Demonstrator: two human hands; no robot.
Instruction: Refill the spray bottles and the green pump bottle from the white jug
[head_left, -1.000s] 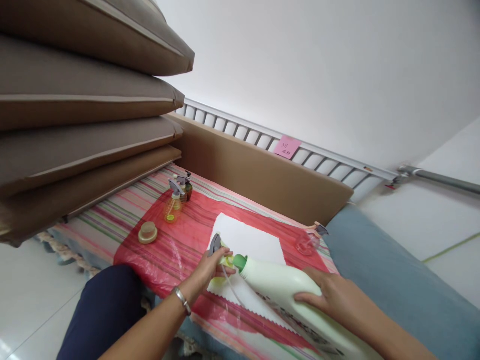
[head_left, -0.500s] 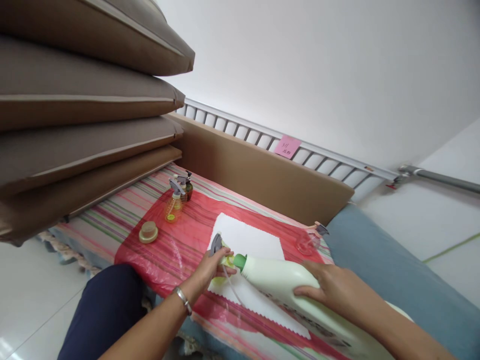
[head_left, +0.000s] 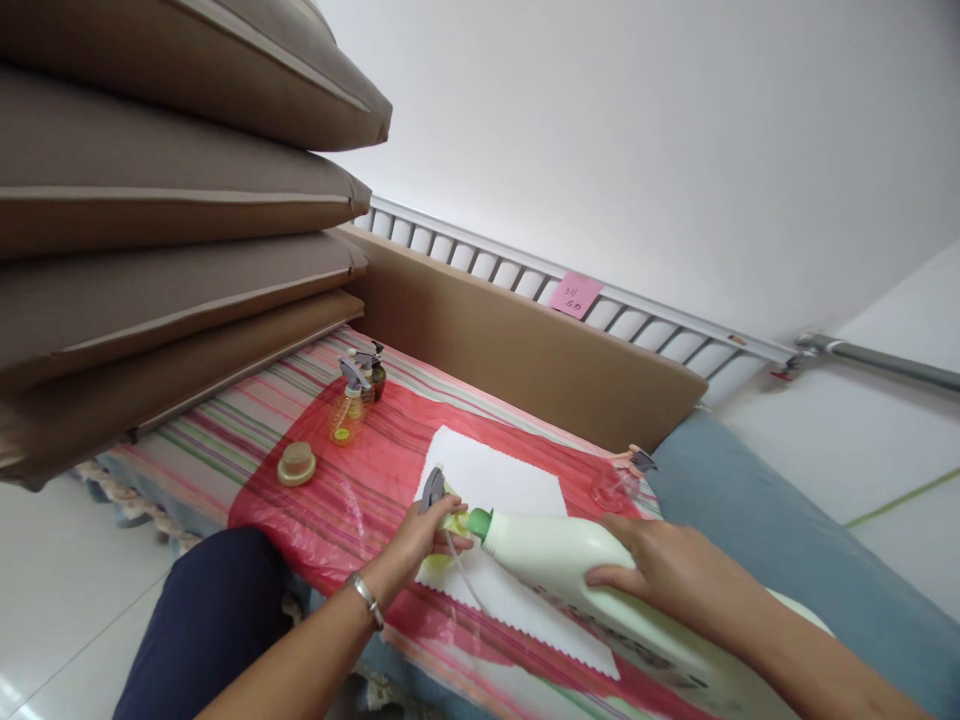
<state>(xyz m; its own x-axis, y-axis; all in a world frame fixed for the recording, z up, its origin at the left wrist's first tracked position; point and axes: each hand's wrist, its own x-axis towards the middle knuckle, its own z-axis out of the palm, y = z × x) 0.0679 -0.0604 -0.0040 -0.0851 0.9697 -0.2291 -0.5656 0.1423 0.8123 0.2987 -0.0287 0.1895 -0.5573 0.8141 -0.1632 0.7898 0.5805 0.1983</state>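
With my left hand [head_left: 416, 540] I grasp a spray head [head_left: 432, 490], its tube [head_left: 466, 578] dangling, and seemingly steady the small bottle [head_left: 441, 566] over the white sheet [head_left: 504, 470], which presumably guards the red plastic [head_left: 405, 425] from drips. My right hand [head_left: 660, 568] clasps the big bottle [head_left: 559, 550] from above, tipped nearly flat, I judge so its green spout [head_left: 479, 523] sits level with the small bottle's neck; whether they touch, I cannot tell. Other bottles [head_left: 347, 418] stand well apart, leaving elbow room.
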